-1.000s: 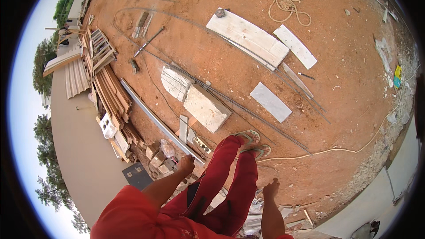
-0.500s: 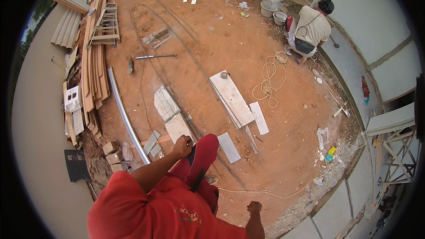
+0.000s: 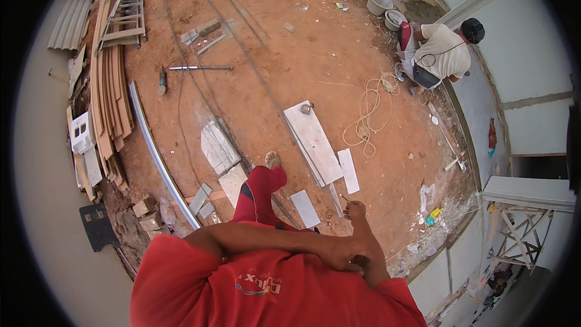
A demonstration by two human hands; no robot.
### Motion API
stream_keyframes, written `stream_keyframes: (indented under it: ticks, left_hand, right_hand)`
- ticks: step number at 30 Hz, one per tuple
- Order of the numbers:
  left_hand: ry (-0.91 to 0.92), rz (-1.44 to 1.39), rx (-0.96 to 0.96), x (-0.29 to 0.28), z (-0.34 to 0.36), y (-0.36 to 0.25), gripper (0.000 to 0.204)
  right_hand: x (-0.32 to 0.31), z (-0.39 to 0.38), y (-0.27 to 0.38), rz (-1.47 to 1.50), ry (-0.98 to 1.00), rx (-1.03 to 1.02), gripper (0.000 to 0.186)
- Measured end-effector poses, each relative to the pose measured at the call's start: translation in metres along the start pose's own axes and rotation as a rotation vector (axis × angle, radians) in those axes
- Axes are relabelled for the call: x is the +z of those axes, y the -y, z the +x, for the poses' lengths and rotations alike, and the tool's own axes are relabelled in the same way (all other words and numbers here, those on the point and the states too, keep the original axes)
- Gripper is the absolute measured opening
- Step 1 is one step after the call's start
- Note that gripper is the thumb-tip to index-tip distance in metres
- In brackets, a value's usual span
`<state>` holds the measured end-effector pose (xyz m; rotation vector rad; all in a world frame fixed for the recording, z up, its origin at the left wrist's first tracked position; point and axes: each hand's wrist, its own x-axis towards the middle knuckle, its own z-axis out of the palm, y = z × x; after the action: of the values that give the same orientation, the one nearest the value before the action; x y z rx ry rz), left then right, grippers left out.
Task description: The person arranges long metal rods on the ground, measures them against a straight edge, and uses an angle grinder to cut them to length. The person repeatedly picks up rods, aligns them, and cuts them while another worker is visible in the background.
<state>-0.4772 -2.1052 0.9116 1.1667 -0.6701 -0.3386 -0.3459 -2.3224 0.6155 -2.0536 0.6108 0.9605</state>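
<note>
My left arm stretches across my red shirt, and my left hand (image 3: 352,253) is curled against my right forearm (image 3: 372,239), with what it holds, if anything, hard to make out. My right hand (image 3: 355,211) is raised above it with fingers bent, its contents unclear. Behind that hand on the ground lie a dark pen-like stick (image 3: 344,197), a narrow white board (image 3: 347,171) and a wider white plank (image 3: 311,142) carrying a small tape measure (image 3: 306,109). A grey tile (image 3: 304,208) lies beside my red-trousered leg (image 3: 260,194).
A crouching co-worker (image 3: 439,54) is by buckets (image 3: 380,1) and rope (image 3: 369,118) at right. Timber (image 3: 106,109), a ladder (image 3: 124,18), a metal channel (image 3: 154,148) and rubble (image 3: 148,218) line the left. Stone blocks (image 3: 218,148) and long rods (image 3: 254,72) lie ahead.
My left hand has swung from beside my leg across to my right forearm. My right hand has risen. My leg has stepped forward. The view has turned, revealing the co-worker.
</note>
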Motion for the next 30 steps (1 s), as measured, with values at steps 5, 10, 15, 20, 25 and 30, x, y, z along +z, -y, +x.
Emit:
stream_keyframes:
  ticks: [5, 10, 15, 20, 25, 30]
  left_hand:
    - [-0.179, 0.082, 0.009, -0.065, -0.006, -0.043, 0.02]
    - [-0.348, 0.164, -0.005, -0.113, -0.011, -0.08, 0.031]
    - [-0.262, -0.018, -0.114, -0.156, -0.025, -0.137, 0.033]
    - [-0.403, -0.061, -0.051, -0.179, -0.053, -0.17, 0.025]
    - [-0.611, -0.005, 0.039, -0.211, -0.079, -0.179, 0.017]
    - [-0.95, 0.467, -0.049, -0.262, -0.112, -0.153, 0.013]
  right_hand:
    - [0.029, 0.018, 0.099, -0.07, -0.108, 0.144, 0.017]
    - [0.06, 0.035, 0.213, -0.11, -0.102, -0.002, 0.012]
    - [0.123, 0.038, 0.304, -0.275, -0.051, -0.203, 0.019]
    - [0.188, 0.029, 0.367, -0.423, 0.029, -0.337, 0.011]
    - [0.252, 0.02, 0.413, -0.503, 0.107, -0.415, 0.012]
    - [0.316, 0.02, 0.444, -0.55, 0.179, -0.421, 0.013]
